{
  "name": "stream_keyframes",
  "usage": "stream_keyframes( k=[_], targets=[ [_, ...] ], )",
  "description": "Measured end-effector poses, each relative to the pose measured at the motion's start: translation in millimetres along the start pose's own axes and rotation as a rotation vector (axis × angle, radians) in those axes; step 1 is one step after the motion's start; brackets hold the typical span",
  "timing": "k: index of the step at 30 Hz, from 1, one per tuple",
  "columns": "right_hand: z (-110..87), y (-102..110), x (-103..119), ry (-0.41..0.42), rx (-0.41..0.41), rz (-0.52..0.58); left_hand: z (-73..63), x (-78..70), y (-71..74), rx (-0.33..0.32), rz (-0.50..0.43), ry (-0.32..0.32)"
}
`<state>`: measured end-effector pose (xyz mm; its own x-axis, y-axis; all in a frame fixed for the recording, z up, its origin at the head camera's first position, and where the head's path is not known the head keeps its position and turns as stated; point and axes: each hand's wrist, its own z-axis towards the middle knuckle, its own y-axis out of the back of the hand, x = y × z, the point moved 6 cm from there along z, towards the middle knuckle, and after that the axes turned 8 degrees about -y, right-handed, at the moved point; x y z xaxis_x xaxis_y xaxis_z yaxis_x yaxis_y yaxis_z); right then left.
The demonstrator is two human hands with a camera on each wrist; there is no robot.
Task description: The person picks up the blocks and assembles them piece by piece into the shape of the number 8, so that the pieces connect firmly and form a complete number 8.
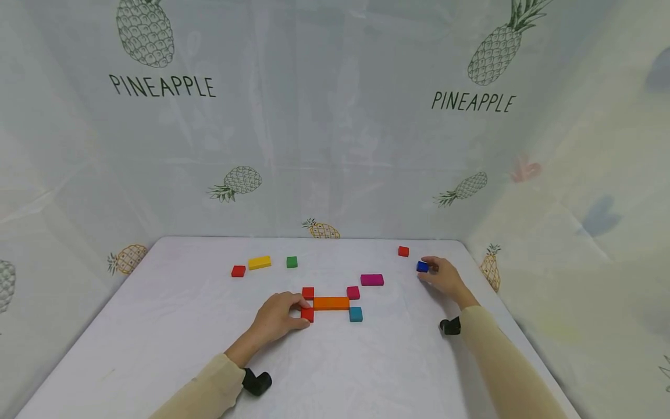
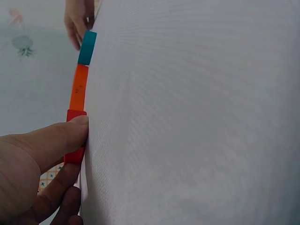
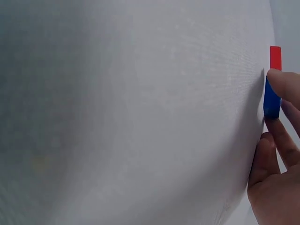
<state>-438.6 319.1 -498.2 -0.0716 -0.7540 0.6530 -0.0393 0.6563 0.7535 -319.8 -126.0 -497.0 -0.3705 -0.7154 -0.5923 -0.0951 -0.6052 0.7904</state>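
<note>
toward the far left corner of the worktop [image 1: 136, 326], a small red block [image 1: 238, 271] lies near a yellow bar [image 1: 259, 262]. the left hand [image 1: 276, 315] pinches a gripped red block [image 1: 307, 316] between thumb and fingers, at the left end of an orange bar [image 1: 331, 303], well in from the edges. a teal block [image 1: 356, 315] sits at the bar's near right end. toward the far right corner, beside a far red block [image 1: 403, 251], the right hand [image 1: 445, 278] pinches a blue block [image 1: 421, 266]; whether it is lifted i cannot tell. both held blocks look light, stiff, fairly smooth and sturdy, best taken by opposite side faces.
</note>
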Motion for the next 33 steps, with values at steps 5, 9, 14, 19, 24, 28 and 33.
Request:
stream_keyframes(
  k=[5,9,14,19,24,28,33],
  targets=[
    [0.3,-2,1,0.025,-0.039,-0.027,-0.2,0.3,0.2,0.003,0.002,0.001],
    [1.3,-3,3,0.043,-0.074,-0.047,-0.2,-0.2,0.6,0.005,0.000,0.000],
    [1.0,-4,3,0.026,-0.085,-0.052,-0.1,0.3,0.5,0.006,-0.005,0.002],
    [0.9,-4,3,0.002,-0.079,-0.053,-0.6,0.9,0.4,0.006,-0.011,0.006],
    [-1.1,-3,4,-0.016,-0.074,-0.036,-1.0,1.2,0.5,0.009,-0.014,0.008],
    [-3.8,-3,4,-0.047,-0.064,-0.018,-1.1,1.5,0.7,0.010,-0.011,0.010],
    [-11.3,-4,8,-0.083,-0.053,0.005,0.0,0.9,0.9,0.011,-0.004,0.004]
  ],
)
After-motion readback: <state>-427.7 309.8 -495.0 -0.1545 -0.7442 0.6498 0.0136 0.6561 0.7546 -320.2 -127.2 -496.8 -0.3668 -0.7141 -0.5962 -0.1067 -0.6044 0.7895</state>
